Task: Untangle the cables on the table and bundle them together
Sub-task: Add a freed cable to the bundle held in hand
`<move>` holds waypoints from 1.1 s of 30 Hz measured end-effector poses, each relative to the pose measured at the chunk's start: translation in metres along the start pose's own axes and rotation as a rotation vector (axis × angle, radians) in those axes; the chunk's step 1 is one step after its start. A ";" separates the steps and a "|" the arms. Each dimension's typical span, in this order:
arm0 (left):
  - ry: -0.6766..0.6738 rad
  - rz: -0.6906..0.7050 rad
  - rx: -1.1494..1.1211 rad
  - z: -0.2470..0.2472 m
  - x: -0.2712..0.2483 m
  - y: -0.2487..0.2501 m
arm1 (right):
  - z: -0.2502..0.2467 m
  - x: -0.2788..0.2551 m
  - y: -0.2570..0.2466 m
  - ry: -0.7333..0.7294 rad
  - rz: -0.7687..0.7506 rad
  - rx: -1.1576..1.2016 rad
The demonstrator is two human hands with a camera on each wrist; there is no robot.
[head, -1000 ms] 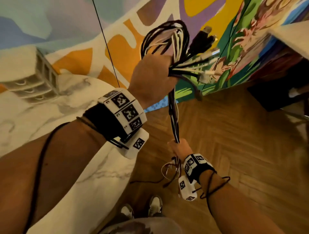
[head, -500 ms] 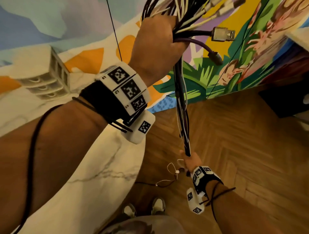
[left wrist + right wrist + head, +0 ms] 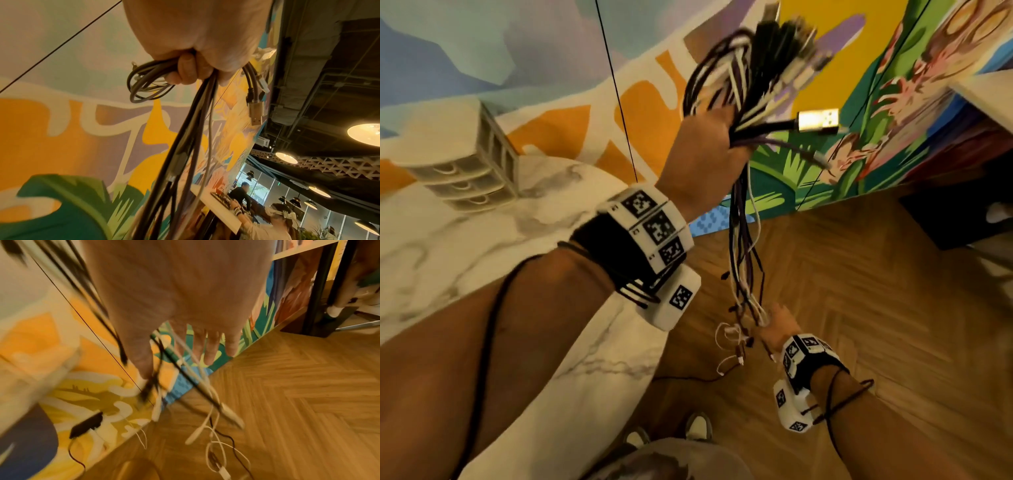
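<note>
My left hand [image 3: 717,147] is raised and grips a thick bundle of black, white and purple cables [image 3: 743,240] in a fist [image 3: 195,73]. Loops and plugs stick out above the fist, among them a metal USB plug [image 3: 818,120] [image 3: 256,113]. The strands hang down loosely to my right hand [image 3: 774,327], low over the floor. In the blurred right wrist view its fingers [image 3: 211,350] point down straight, and the cables [image 3: 197,382] run between thumb and fingers. White cable ends [image 3: 729,346] dangle below it.
A white marble table [image 3: 482,257] lies to my left, with a small white drawer unit [image 3: 469,171] on it. Wooden floor [image 3: 876,325] spreads below and to the right. A painted wall stands behind, a dark furniture base [image 3: 948,222] at the right. My shoes [image 3: 698,426] show at the bottom.
My right hand slid down the hanging cables toward their ends. The left hand rose, then dropped a little. The strands now hang slacker and more spread.
</note>
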State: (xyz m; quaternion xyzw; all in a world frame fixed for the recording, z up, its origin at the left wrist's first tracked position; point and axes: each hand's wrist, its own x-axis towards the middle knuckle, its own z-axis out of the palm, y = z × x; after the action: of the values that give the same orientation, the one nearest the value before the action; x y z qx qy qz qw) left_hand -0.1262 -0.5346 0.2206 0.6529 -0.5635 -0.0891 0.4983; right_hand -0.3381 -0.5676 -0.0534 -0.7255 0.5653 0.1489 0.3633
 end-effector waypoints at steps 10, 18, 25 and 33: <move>-0.183 -0.201 0.031 0.047 -0.053 -0.034 | -0.090 -0.070 -0.135 0.173 -0.712 0.647; -0.153 -0.406 0.083 0.002 -0.048 -0.056 | -0.067 -0.037 -0.106 0.427 -0.249 0.732; 0.141 -0.532 -0.197 -0.033 -0.032 -0.059 | -0.030 0.007 -0.024 0.143 0.156 0.166; 0.033 -0.634 -0.562 0.022 -0.070 -0.032 | -0.022 -0.008 -0.078 0.060 -0.479 0.086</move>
State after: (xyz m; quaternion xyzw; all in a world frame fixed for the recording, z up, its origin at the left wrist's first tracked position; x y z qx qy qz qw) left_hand -0.1451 -0.4931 0.1544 0.6340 -0.2804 -0.3779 0.6136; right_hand -0.2723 -0.5693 -0.0053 -0.8267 0.3934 0.0127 0.4020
